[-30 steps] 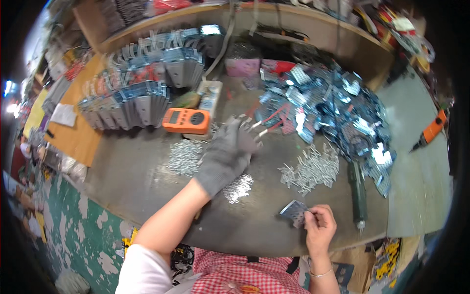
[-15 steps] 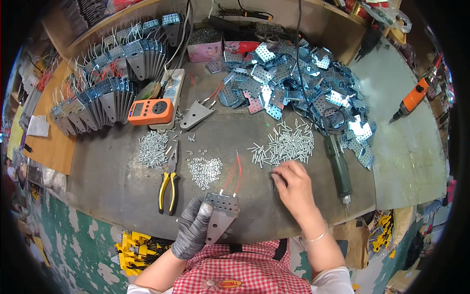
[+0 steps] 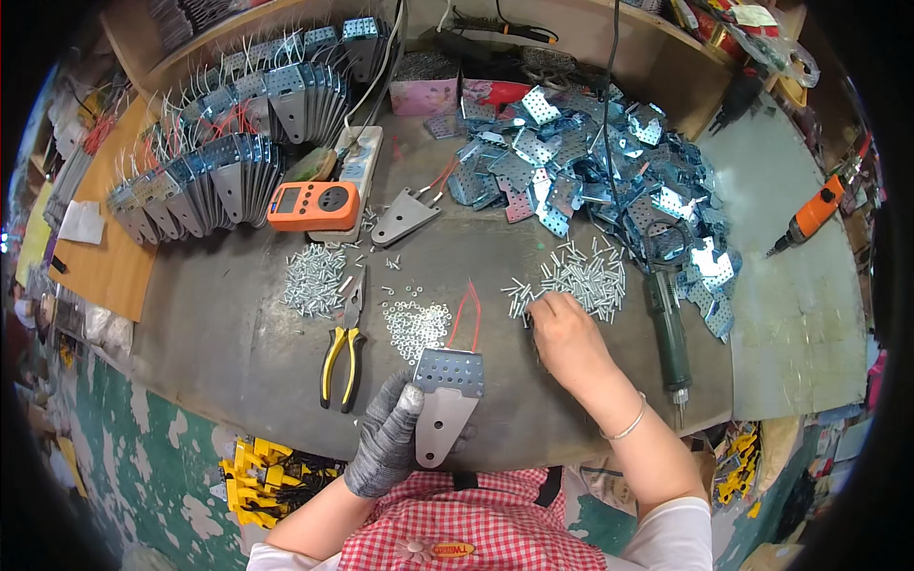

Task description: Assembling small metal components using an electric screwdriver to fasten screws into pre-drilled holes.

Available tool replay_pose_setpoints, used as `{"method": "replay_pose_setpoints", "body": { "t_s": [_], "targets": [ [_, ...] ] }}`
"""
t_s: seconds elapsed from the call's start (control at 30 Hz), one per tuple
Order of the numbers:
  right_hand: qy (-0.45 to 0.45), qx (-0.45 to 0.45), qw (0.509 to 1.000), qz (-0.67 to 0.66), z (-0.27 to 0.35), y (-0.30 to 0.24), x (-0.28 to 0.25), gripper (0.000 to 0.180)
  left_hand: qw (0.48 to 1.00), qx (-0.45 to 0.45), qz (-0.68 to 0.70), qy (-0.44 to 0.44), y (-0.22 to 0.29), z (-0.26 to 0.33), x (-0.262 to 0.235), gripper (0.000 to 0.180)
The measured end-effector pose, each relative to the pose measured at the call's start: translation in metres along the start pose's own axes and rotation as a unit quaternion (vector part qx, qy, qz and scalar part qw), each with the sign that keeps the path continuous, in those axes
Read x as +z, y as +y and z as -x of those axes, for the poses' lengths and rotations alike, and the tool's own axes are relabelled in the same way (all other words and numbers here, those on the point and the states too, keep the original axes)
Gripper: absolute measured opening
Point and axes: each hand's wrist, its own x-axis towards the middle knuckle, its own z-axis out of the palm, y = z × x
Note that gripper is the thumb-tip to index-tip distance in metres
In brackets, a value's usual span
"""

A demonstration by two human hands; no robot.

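Observation:
My left hand (image 3: 386,433), in a grey glove, grips a grey tapered metal plate (image 3: 440,428) near the bench's front edge. A bluish perforated bracket (image 3: 449,369) lies across its wide end, and red wires (image 3: 464,319) rise from there. My bare right hand (image 3: 564,333) is at the near left edge of a pile of long screws (image 3: 590,276), fingers pinched together. What they hold, if anything, is too small to make out. Just beyond the plate lies a heap of small nuts (image 3: 416,326). Pliers with yellow-and-black handles (image 3: 341,362) rest left of it.
A heap of perforated brackets (image 3: 571,152) fills the back. A green electric screwdriver (image 3: 668,333) lies at right. Shorter screws (image 3: 315,279), an orange meter (image 3: 314,206) and a loose wired plate (image 3: 405,217) are further back. Rows of finished-looking plates (image 3: 228,186) stand at left.
My right hand has moved up to the screw pile's edge. The held plate has turned more upright, its perforated face now squarer to view. The whole view has shifted slightly.

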Motion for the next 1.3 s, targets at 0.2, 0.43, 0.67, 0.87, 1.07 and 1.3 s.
{"method": "replay_pose_setpoints", "body": {
  "t_s": [0.2, 0.43, 0.67, 0.87, 1.07, 1.3],
  "targets": [
    [-0.034, 0.133, 0.972, -0.192, -0.006, 0.010, -0.025, 0.019, 0.999, 0.036, 0.027, -0.025, -0.006, -0.007, -0.011, 0.069],
    [-0.023, -0.041, 0.999, -0.023, 0.007, -0.008, -0.010, 0.022, 0.999, 0.042, -0.004, 0.011, -0.005, -0.013, -0.006, 0.057],
    [0.012, 0.127, 0.903, -0.411, 0.007, -0.058, -0.034, 0.011, 0.973, 0.148, -0.164, 0.072, -0.008, -0.012, -0.002, 0.043],
    [0.139, 0.111, 0.896, -0.407, 0.024, -0.078, -0.012, 0.015, 0.985, 0.111, -0.112, 0.065, -0.008, -0.014, 0.004, 0.042],
    [0.155, 0.085, 0.897, -0.404, 0.028, -0.089, -0.007, 0.016, 0.981, 0.134, -0.123, 0.074, -0.015, -0.013, 0.003, 0.042],
    [0.189, 0.073, 0.910, -0.362, 0.027, -0.092, -0.007, 0.016, 0.987, 0.131, -0.070, 0.066, -0.007, -0.006, 0.009, 0.043]
  ]
}}
